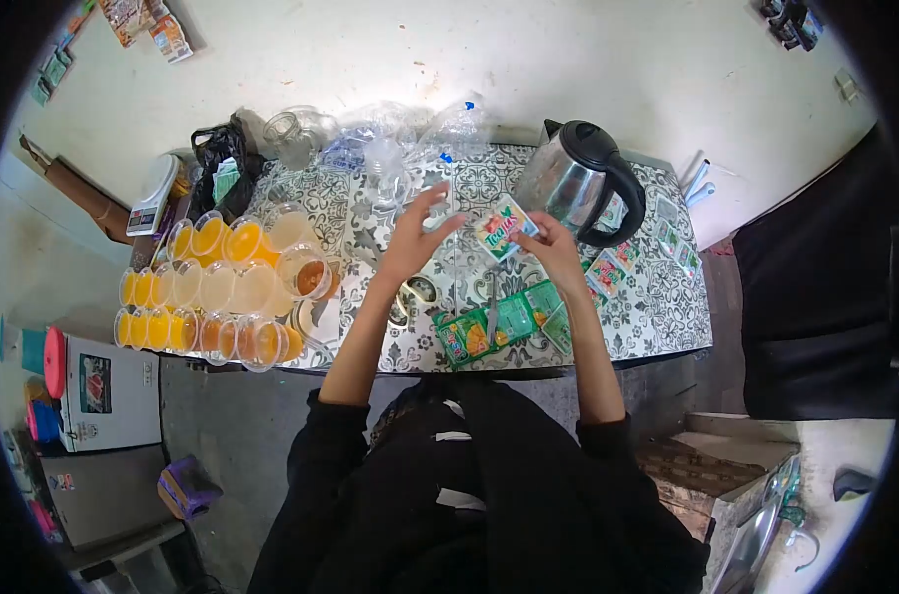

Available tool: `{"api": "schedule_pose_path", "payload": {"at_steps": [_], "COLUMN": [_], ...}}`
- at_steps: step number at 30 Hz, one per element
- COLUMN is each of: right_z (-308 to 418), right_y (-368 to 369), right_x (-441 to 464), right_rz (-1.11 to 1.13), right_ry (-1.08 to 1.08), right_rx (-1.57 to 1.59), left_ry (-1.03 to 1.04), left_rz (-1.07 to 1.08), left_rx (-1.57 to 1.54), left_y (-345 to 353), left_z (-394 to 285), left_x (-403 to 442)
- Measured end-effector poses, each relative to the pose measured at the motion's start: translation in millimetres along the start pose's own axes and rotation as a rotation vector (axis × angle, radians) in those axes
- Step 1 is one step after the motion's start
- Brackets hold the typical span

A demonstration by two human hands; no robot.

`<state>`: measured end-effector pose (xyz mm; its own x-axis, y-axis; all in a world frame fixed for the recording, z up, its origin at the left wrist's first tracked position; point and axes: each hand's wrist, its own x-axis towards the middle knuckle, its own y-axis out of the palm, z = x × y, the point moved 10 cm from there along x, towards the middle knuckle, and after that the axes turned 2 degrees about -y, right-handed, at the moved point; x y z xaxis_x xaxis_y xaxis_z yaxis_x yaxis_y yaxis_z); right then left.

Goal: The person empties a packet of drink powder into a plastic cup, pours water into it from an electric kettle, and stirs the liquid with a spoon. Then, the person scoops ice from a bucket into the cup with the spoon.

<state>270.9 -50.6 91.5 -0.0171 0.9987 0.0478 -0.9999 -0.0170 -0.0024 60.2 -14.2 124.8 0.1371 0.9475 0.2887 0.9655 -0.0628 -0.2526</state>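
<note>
My right hand (552,244) pinches a white and green drink powder sachet (504,228) marked "Teajus", held above the patterned table. Across from it, my left hand (418,241) is raised with thumb and fingers spread, holding nothing. Below the hands, green sachets (509,319) lie in a strip near the table's front edge, with a slim utensil (492,312) across them. Scissors with pale handles (415,292) rest under my left wrist. A clear jug (385,168) stands just beyond the left hand. To the right of the sachet is an electric kettle (580,183) with a black lid and handle.
Rows of plastic cups (217,287) with yellow, pale and brown contents fill the table's left side. Behind them are a black plastic bag (220,163), a glass jar (289,139), clear plastic bags (454,129) and a white scale (152,198). More sachets (608,272) lie right.
</note>
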Motion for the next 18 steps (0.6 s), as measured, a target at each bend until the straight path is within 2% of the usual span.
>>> {"api": "schedule_pose_path", "payload": {"at_steps": [2, 4, 7, 11, 18], "right_z": [9, 21, 40, 66, 77], "right_y": [9, 20, 30, 43, 59], "right_x": [11, 19, 25, 22, 23], "right_rz": [0.055, 0.085, 0.088, 0.065, 0.082], "right_ry": [-0.040, -0.091, -0.160, -0.237, -0.299], "right_rx": [-0.007, -0.192, -0.273, -0.499, -0.648], "left_ry": [0.031, 0.074, 0.053, 0.019, -0.050], "left_rz": [0.294, 0.225, 0.166, 0.167, 0.119], "left_rx": [-0.008, -0.060, -0.022, 0.053, 0.111], "left_y": [26, 21, 11, 5, -3], "left_z": [-16, -16, 0, 20, 23], "left_x": [6, 13, 18, 13, 11]}}
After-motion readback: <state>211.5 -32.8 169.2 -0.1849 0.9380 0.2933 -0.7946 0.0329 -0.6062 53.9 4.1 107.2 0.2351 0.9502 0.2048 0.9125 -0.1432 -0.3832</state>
